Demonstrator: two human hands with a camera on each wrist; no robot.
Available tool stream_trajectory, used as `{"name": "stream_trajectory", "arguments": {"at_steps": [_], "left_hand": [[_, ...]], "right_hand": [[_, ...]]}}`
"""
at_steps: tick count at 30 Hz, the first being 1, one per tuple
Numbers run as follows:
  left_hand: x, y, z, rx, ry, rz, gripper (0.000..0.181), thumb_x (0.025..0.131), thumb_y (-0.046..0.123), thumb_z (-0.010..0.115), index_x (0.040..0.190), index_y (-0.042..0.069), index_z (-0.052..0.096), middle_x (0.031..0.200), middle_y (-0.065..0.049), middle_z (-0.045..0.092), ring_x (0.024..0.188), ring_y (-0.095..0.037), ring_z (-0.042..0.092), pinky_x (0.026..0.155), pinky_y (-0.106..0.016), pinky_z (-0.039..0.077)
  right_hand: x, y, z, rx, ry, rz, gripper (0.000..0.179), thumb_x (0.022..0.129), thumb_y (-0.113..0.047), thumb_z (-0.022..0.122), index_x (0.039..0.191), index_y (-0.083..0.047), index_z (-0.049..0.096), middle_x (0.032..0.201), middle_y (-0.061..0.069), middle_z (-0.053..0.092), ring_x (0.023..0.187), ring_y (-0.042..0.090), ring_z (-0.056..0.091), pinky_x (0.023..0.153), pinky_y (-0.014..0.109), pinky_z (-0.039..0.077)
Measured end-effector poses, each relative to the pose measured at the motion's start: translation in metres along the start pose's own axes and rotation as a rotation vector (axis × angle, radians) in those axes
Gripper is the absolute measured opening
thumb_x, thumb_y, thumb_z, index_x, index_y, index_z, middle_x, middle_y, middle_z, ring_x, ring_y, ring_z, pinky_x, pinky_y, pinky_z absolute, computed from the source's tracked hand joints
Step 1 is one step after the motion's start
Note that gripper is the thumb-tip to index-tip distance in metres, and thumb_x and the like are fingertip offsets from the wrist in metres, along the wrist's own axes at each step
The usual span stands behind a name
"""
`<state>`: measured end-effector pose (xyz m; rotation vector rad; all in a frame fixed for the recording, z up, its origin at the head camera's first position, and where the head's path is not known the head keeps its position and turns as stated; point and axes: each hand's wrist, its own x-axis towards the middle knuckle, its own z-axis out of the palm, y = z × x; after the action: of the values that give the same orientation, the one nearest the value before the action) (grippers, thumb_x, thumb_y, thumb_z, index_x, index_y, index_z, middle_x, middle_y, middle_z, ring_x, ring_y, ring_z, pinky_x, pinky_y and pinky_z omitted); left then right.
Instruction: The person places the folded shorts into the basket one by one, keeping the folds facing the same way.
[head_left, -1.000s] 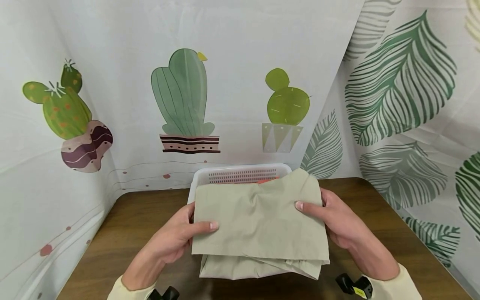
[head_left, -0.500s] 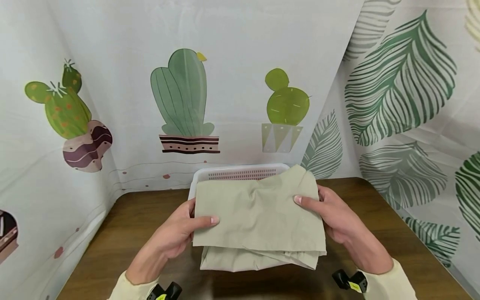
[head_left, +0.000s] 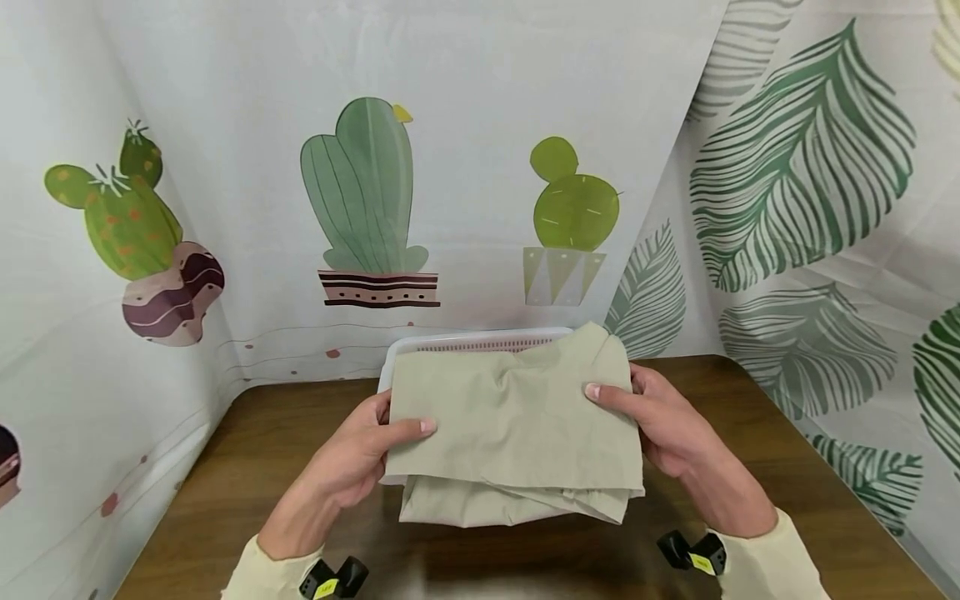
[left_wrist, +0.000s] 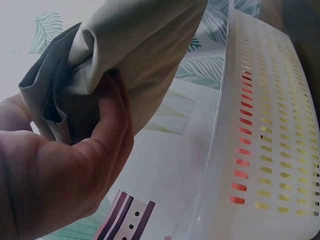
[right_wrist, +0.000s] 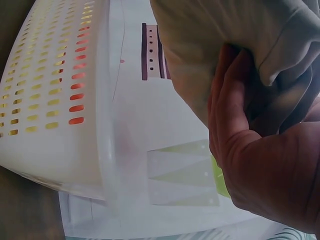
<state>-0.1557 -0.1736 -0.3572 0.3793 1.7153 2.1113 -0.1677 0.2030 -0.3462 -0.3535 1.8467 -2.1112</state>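
A folded khaki piece of cloth (head_left: 517, 417) is held up level over the white basket, with looser layers hanging below its front edge. My left hand (head_left: 363, 454) grips its left side, thumb on top and fingers underneath. On the opposite side my right hand (head_left: 678, 421) holds it the same way. Both wrist views show the fingers curled under the layers, with the cloth (left_wrist: 145, 55) bunched in folds there. Behind and beneath it, the slotted plastic basket (head_left: 465, 337) is mostly covered in the head view.
Red and yellow show through the slots of the basket (right_wrist: 52, 150). It stands on a brown wooden table (head_left: 255, 442), near the back edge. Curtains (head_left: 480, 167) printed with cacti and leaves hang behind and at both sides.
Both hands have moved the cloth slightly forward, farther over the basket. More of the basket's back wall is covered, and the red thing seen inside it earlier is hidden in the head view.
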Motion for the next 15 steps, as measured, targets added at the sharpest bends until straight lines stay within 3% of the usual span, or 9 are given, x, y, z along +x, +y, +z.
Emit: {"name": "stream_trajectory", "arguments": {"at_steps": [15], "left_hand": [[0.0092, -0.0002, -0.0030, 0.008, 0.016, 0.022, 0.048, 0.102, 0.007, 0.068, 0.143, -0.003, 0.044, 0.124, -0.014, 0.069, 0.107, -0.028, 0.075, 0.089, -0.049, 0.062]], "right_hand": [[0.0077, 0.0026, -0.0010, 0.037, -0.008, -0.019, 0.029, 0.107, -0.010, 0.061, 0.131, 0.000, 0.047, 0.105, 0.006, 0.077, 0.092, 0.023, 0.078, 0.076, 0.042, 0.065]]}}
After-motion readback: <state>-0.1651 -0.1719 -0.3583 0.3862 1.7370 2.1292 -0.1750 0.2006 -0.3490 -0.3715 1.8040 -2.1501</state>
